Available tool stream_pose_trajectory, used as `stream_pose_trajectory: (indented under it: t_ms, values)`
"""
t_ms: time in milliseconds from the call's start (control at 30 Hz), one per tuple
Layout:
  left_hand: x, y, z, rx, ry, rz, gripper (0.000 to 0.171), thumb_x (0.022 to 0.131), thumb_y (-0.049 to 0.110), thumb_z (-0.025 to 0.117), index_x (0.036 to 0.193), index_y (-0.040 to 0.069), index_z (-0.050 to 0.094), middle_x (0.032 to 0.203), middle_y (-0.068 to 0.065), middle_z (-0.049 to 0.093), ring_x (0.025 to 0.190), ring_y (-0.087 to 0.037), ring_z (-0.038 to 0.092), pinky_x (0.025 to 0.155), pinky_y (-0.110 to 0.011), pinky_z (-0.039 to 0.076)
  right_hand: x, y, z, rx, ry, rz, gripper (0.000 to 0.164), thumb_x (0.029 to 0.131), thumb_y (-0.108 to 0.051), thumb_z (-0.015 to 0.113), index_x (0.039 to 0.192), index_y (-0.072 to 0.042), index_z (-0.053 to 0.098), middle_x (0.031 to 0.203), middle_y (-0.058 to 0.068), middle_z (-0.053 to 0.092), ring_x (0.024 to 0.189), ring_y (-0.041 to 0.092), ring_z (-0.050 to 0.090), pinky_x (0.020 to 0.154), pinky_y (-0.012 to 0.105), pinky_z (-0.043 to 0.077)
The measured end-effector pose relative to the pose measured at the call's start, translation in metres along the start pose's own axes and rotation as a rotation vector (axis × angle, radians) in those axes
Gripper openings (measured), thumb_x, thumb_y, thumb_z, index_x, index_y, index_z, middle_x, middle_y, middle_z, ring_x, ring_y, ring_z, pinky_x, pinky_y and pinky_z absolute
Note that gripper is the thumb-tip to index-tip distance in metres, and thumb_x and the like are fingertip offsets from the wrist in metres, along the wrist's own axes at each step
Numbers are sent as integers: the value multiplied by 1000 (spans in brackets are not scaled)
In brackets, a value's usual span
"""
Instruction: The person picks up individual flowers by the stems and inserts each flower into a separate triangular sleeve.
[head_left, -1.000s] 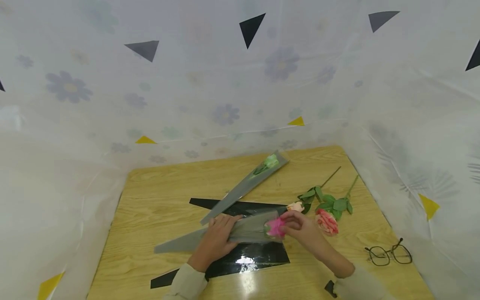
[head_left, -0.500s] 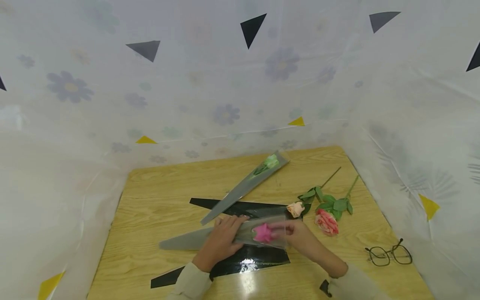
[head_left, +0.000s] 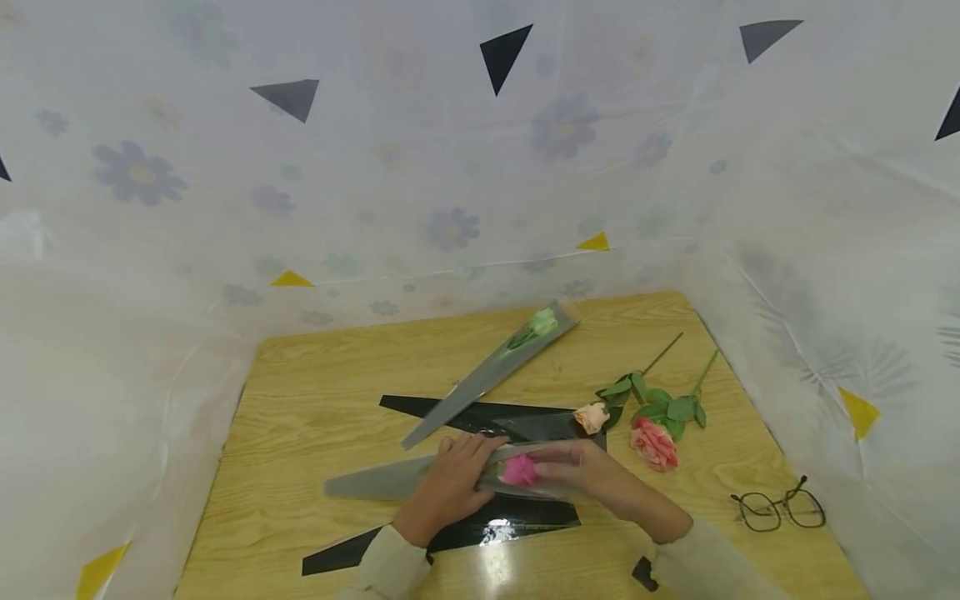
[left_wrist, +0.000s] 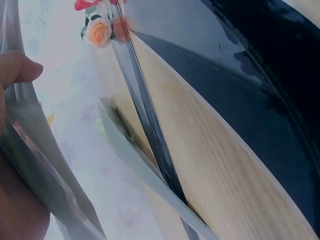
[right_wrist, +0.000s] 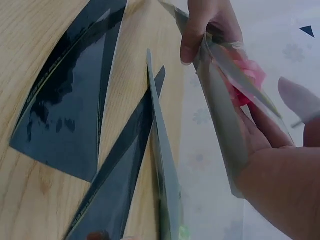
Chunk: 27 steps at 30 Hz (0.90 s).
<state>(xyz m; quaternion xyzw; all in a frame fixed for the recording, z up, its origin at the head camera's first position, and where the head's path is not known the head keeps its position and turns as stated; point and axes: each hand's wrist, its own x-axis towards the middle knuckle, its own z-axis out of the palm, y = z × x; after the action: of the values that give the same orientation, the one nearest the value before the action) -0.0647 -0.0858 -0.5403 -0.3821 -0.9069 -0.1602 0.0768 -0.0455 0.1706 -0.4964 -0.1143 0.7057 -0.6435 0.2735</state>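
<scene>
My left hand (head_left: pixel 450 483) grips a grey, clear-fronted flower sleeve (head_left: pixel 375 480) across its middle, narrow end pointing left. In the left wrist view the thumb lies against this sleeve. Inside its wide mouth sits a pink rose (head_left: pixel 519 469); its stem is hidden by the sleeve and my left hand. My right hand (head_left: pixel 607 479) reaches into the mouth from the right, its extended fingers touching the petals. In the right wrist view the pink rose (right_wrist: pixel 250 80) shows between the sleeve's layers, with the right thumb (right_wrist: pixel 300 95) standing apart from it.
Glossy black sleeves (head_left: pixel 517 514) lie beneath the hands. Behind them, a grey sleeve holding a pale green-white rose (head_left: pixel 543 322) lies diagonally. A peach rose (head_left: pixel 592 417) and a coral-pink rose (head_left: pixel 654 443) lie at the right, with eyeglasses (head_left: pixel 780 510) near the right edge.
My right hand has moved left into the sleeve's mouth, and the pink rose has slid deeper inside. My left hand and the held sleeve have shifted slightly right.
</scene>
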Motion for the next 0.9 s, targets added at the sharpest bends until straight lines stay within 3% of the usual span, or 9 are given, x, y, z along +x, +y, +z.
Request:
stream_pose_trajectory:
  t_ms: [233, 467, 567, 767, 900]
  values:
    - [0, 3, -2, 18, 6, 3, 74, 74, 36, 74, 138, 23, 39, 111, 7, 52, 95, -13, 46, 71, -31, 28, 3, 5, -1, 148, -149, -50, 35, 96, -13, 49, 129, -7, 55, 129, 12, 53, 119, 26, 48, 93, 33, 42]
    - [-5, -6, 3, -10, 16, -9, 82, 73, 28, 75, 143, 23, 32, 120, 7, 51, 106, -13, 46, 80, -35, 33, 1, 1, -6, 151, -231, -82, 40, 97, -13, 47, 136, -9, 47, 135, 13, 47, 120, 30, 47, 95, 47, 38]
    - [-11, -12, 5, -29, 7, -33, 84, 71, 25, 76, 143, 21, 32, 123, 6, 51, 111, -13, 46, 85, -37, 34, -2, -1, -12, 139, -235, -82, 39, 97, -12, 46, 137, -10, 47, 137, 12, 46, 121, 30, 46, 94, 46, 40]
    - [-18, -17, 3, -16, -8, -59, 81, 70, 27, 77, 140, 19, 37, 112, 6, 54, 104, -12, 48, 82, -35, 37, -8, 0, -21, 183, -193, -8, 40, 98, -14, 45, 136, -2, 46, 139, 15, 42, 122, 28, 47, 88, 30, 45]
    - [-16, -13, 1, -10, -5, -29, 80, 70, 29, 77, 140, 19, 37, 108, 5, 55, 101, -13, 50, 81, -35, 38, -9, 1, -18, 210, -138, 53, 39, 97, -16, 47, 132, 0, 49, 129, 19, 52, 110, 32, 55, 83, 36, 49]
